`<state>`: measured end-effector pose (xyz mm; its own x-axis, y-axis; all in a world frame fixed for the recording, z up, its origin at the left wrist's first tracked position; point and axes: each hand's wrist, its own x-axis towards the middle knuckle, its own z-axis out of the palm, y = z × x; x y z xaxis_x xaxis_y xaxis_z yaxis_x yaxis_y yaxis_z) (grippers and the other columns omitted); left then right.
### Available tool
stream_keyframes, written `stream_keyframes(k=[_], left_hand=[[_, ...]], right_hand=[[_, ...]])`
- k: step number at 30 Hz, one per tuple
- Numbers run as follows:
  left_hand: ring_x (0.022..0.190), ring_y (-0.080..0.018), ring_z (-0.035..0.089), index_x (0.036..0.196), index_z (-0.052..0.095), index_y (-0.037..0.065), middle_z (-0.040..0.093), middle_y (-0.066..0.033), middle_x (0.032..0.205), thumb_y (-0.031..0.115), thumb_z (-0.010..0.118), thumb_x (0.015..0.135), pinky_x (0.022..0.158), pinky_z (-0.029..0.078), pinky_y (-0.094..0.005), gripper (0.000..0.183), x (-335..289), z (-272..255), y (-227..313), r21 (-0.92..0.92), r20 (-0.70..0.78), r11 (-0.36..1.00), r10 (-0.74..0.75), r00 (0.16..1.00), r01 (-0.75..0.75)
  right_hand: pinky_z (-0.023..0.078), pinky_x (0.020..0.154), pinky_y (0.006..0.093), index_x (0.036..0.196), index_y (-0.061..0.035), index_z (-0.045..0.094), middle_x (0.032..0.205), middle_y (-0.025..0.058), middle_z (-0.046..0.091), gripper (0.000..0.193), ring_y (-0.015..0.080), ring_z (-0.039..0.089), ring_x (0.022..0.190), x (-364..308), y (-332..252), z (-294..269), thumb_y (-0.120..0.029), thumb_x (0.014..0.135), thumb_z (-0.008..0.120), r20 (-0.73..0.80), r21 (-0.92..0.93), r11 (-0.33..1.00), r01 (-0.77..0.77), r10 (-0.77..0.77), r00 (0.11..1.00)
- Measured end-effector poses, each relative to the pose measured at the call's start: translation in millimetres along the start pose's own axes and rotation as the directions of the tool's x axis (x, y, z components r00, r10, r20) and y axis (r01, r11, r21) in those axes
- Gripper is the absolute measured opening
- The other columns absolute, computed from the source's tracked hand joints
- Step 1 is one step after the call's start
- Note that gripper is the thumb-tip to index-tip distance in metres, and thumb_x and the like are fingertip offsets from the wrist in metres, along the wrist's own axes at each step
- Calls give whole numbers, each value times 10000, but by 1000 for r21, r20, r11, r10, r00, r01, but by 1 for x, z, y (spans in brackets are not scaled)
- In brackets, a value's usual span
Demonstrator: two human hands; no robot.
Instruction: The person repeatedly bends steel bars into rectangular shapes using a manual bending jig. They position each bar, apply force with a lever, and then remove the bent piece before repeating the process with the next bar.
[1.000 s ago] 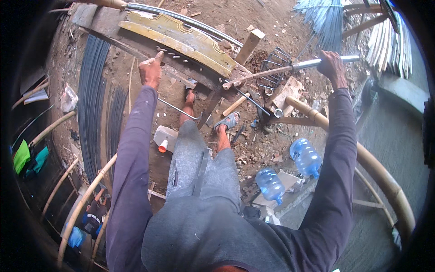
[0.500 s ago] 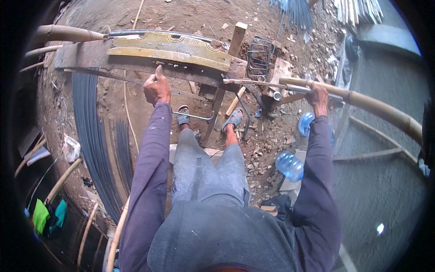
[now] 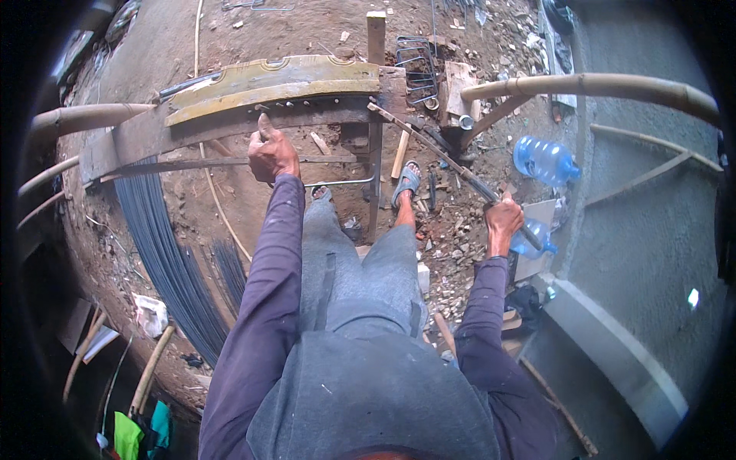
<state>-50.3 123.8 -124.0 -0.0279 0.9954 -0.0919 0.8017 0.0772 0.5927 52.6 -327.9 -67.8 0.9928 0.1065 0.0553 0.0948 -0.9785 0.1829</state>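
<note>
My left hand (image 3: 274, 156) is closed around a thin steel rod (image 3: 337, 182) below the wooden bench (image 3: 123, 146), thumb up near a row of metal pegs. From the fist the rod runs right and bends upward at its far end. A long metal bending bar (image 3: 452, 165) slants down from the bench's right end, its tip near the pegs. Gripped around the dark lower part of this bar is my right hand (image 3: 504, 222). Whether the bar's tip touches the rod is too small to make out. A yellow carved board (image 3: 268, 80) lies along the bench top.
A bamboo pole (image 3: 598, 86) reaches right from the bench and another (image 3: 92, 119) left. Bundled steel rods (image 3: 157, 238) lie on the ground at left. Bent steel stirrups (image 3: 415, 69) sit beyond the bench. Clear plastic water jugs (image 3: 540, 159) lie at right, beside a concrete surface (image 3: 644, 207).
My right hand has swung the bar's handle downward and toward me, from nearly level to a steep slant. My left hand keeps its grip on the rod by the bench. The view has shifted.
</note>
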Motion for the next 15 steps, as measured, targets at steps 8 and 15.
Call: stream_keyframes(k=[8, 15], left_hand=[[752, -394, 689, 827, 736, 69, 716, -194, 784, 694, 495, 937, 654, 499, -500, 679, -6, -3, -1, 40, 41, 999, 21, 999, -22], [837, -399, 697, 895, 756, 73, 737, -174, 865, 686, 463, 952, 722, 505, -512, 682, -2, -12, 10, -25, 96, 999, -24, 995, 27]], right_hand=[[491, 748, 512, 887, -40, 696, 816, 202, 717, 152, 392, 701, 799, -55, -7, -9, -153, 852, 599, 79, 0, 989, -145, 145, 986], [536, 706, 519, 847, -32, 700, 765, 217, 707, 150, 407, 709, 744, -6, 15, -9, -165, 803, 646, 62, 80, 996, 48, -53, 997]])
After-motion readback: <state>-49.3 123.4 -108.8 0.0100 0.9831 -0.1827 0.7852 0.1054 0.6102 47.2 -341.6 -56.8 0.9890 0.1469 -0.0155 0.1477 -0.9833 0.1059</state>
